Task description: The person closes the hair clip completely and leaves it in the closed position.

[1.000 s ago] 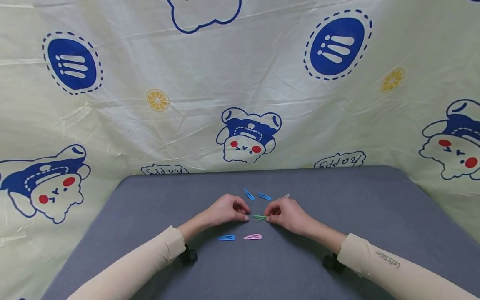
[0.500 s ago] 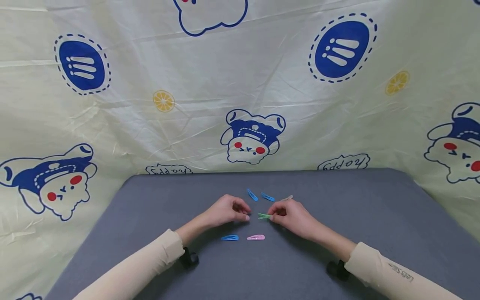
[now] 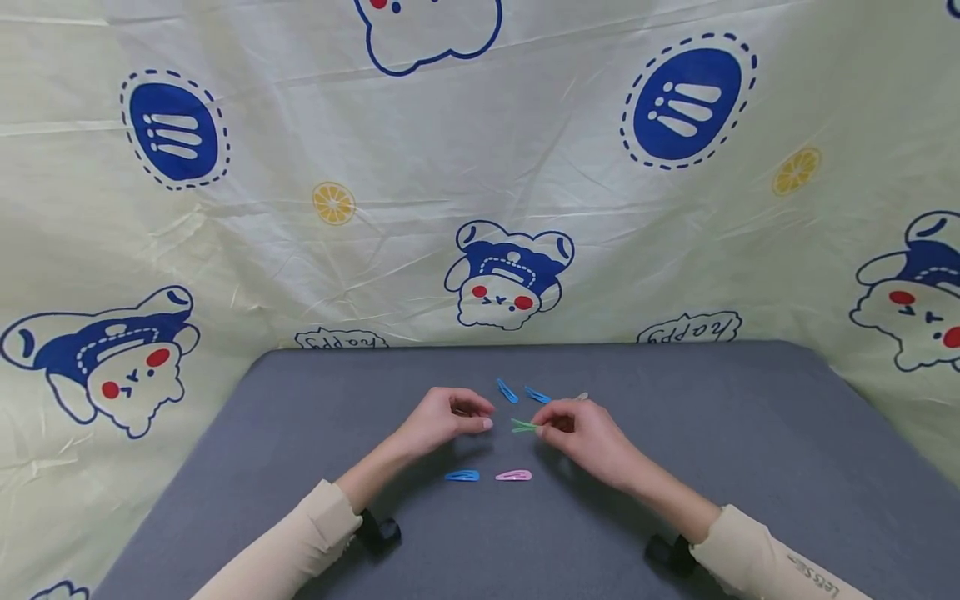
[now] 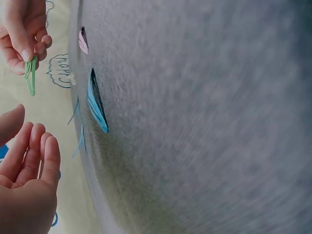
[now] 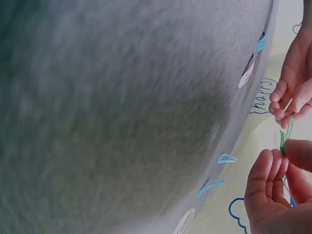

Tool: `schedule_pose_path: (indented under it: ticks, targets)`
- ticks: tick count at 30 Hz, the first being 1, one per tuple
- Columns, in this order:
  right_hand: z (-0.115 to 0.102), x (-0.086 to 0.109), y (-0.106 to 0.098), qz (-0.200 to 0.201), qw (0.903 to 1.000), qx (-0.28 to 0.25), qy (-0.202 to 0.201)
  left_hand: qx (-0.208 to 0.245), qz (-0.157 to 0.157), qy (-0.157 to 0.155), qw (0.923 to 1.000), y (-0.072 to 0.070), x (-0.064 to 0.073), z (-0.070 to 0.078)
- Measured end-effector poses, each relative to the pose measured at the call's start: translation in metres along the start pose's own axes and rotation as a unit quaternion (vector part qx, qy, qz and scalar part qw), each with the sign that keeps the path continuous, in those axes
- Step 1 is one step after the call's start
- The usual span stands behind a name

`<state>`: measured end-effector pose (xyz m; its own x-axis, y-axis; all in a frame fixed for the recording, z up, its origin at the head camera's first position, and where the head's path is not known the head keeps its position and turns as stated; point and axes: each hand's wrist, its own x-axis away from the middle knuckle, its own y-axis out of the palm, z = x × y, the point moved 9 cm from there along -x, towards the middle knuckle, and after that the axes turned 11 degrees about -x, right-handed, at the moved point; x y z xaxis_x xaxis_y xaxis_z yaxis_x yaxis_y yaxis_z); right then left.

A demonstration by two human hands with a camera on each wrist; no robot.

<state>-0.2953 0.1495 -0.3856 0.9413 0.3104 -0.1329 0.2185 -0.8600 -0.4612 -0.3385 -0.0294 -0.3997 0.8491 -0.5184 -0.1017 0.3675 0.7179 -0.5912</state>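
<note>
My right hand (image 3: 588,433) pinches a green snap hair clip (image 3: 523,426) between thumb and fingers, a little above the table. The clip's two parts are spread apart in a narrow V, pointing toward the left hand. My left hand (image 3: 447,417) holds nothing. Its fingers are loosely bent, the thumb apart from them, with a gap between it and the clip. In the left wrist view, the green clip (image 4: 30,78) hangs from the right hand's fingertips, above the left hand's fingers (image 4: 48,156).
Nearer me on the grey table (image 3: 465,550) lie a blue clip (image 3: 462,476) and a pink clip (image 3: 513,475). Behind the hands are two blue clips, one left (image 3: 507,391), one right (image 3: 537,395). A pale clip (image 5: 184,223) lies beyond the right hand. A printed curtain (image 3: 420,150) hangs behind.
Both hands rise slightly from the table, the green clip staying in the right hand's pinch. The left hand draws a little to the left, widening the gap. The head view shifts slightly.
</note>
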Motion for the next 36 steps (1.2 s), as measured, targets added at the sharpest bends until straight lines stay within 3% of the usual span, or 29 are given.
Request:
schedule_pose_path:
  ticks: [8, 14, 22, 28, 36]
  targets:
    - [-0.008, 0.009, 0.002, 0.022, 0.9997, -0.008, 0.004, 0.012, 0.017, 0.002, 0.9998, -0.004, 0.015, 0.006]
    - [-0.022, 0.018, -0.002, 0.033, 0.9991, -0.02, -0.017, 0.012, 0.029, 0.018, 0.9993, -0.006, 0.025, 0.02]
    - [-0.041, 0.033, -0.006, 0.048, 0.9966, -0.052, -0.041, 0.037, 0.041, 0.013, 0.9984, -0.009, 0.039, 0.037]
    - [-0.051, 0.047, -0.012, 0.072, 0.9943, -0.063, -0.048, 0.021, 0.053, 0.014, 0.9983, -0.015, 0.049, 0.051]
    - [-0.061, 0.065, -0.014, 0.093, 0.9929, -0.059, -0.044, 0.031, 0.045, 0.019, 0.9983, -0.009, 0.064, 0.065]
